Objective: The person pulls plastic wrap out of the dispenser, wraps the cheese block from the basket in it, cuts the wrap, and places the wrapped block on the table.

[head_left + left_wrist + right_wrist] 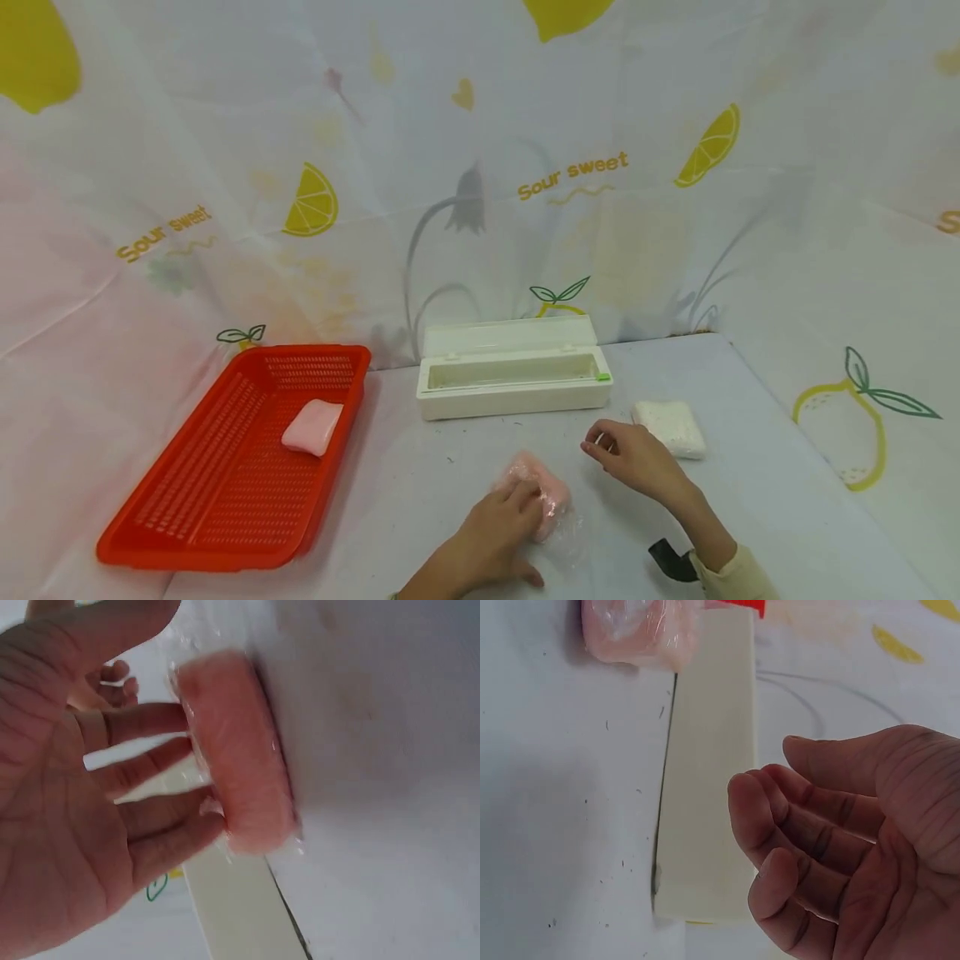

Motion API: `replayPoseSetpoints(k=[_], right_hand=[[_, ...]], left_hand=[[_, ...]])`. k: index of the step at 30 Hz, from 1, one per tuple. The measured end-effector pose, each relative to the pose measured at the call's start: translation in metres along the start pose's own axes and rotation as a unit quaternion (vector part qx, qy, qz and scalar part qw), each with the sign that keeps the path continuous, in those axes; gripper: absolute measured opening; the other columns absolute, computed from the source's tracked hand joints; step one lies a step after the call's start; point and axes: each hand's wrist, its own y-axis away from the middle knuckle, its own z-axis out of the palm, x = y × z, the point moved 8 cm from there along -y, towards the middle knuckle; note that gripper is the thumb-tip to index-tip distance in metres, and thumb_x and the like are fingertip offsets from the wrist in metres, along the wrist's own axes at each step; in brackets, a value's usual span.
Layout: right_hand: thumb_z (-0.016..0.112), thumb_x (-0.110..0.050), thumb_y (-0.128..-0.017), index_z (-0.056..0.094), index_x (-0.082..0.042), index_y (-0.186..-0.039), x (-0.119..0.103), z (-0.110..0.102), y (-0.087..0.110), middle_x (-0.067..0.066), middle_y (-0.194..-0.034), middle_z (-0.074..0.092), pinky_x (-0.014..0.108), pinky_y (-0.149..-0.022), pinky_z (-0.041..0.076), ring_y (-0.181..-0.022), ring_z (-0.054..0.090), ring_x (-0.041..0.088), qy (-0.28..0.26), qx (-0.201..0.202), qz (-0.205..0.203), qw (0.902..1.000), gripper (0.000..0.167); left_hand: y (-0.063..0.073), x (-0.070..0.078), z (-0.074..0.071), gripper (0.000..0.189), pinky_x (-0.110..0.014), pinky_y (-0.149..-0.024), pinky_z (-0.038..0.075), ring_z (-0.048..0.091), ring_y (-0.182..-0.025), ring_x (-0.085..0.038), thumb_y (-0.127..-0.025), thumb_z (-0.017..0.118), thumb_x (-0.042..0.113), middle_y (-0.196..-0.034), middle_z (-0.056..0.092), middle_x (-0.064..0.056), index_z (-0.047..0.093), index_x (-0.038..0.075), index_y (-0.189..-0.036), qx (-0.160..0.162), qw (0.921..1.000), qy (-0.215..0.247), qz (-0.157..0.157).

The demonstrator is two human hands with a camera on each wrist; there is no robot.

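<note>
A pink block point(551, 487) in crinkled clear plastic film point(566, 537) lies on the white table before me. My left hand point(491, 533) rests its fingertips on the near side of the wrapped block; in the left wrist view the fingers are fairly straight against the pink block point(240, 754), with the thumb apart from it. Over the table to the right hovers my right hand point(641, 462), its fingers loosely curled around nothing. Just beyond that hand lies a white block point(671, 427), partly hidden by it.
At the back stands a long white box point(517, 403) with its lid raised and a small green piece on its rim. A red basket point(306, 508) on the left holds another pink block point(311, 425). Printed cloth point(480, 125) hangs behind the table. Small dark specks dot the tabletop.
</note>
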Motion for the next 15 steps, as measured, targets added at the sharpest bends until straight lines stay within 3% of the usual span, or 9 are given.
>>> replayPoseSetpoints(k=[4, 7, 11, 15], right_hand=[[0.068, -0.022, -0.094, 0.066, -0.016, -0.093, -0.003, 0.008, 0.002, -0.004, -0.075, 0.063, 0.025, -0.052, 0.045, -0.061, 0.053, 0.005, 0.008, -0.025, -0.034, 0.9991, 0.006], [0.068, -0.021, -0.094, 0.065, -0.017, -0.095, -0.008, 0.02, 0.005, -0.01, -0.075, 0.06, 0.025, -0.055, 0.044, -0.064, 0.051, 0.002, 0.033, -0.058, -0.082, 0.9944, 0.004], [0.073, -0.01, -0.088, 0.065, -0.018, -0.099, -0.021, 0.037, 0.017, -0.014, -0.089, 0.061, 0.028, -0.067, 0.049, -0.079, 0.057, 0.003, 0.063, -0.067, -0.18, 0.9795, 0.015], [0.079, 0.002, -0.071, 0.065, -0.02, -0.102, -0.038, 0.051, 0.037, -0.005, -0.114, 0.061, 0.032, -0.083, 0.052, -0.103, 0.06, 0.013, 0.08, -0.027, -0.311, 0.9468, 0.04]], left_hand=[[0.003, -0.008, 0.01, 0.076, -0.023, -0.088, 0.048, 0.054, -0.112, -0.013, -0.052, 0.094, 0.051, -0.136, 0.048, 0.0, 0.057, 0.02, -0.111, -0.037, 0.999, 0.019, 0.018], [0.003, -0.015, 0.016, 0.07, -0.023, -0.088, 0.047, 0.057, -0.109, -0.012, -0.051, 0.097, 0.042, -0.138, 0.046, 0.003, 0.057, 0.022, -0.105, -0.056, 0.9976, 0.036, 0.02], [0.004, -0.019, 0.013, 0.065, -0.024, -0.092, 0.046, 0.056, -0.113, -0.012, -0.054, 0.096, 0.038, -0.138, 0.047, 0.004, 0.056, 0.022, -0.102, -0.021, 0.9983, 0.041, 0.037], [0.009, -0.015, 0.006, 0.067, -0.028, -0.092, 0.047, 0.053, -0.121, -0.014, -0.061, 0.092, 0.034, -0.136, 0.051, -0.001, 0.058, 0.019, -0.116, 0.041, 0.9972, 0.014, 0.062]])
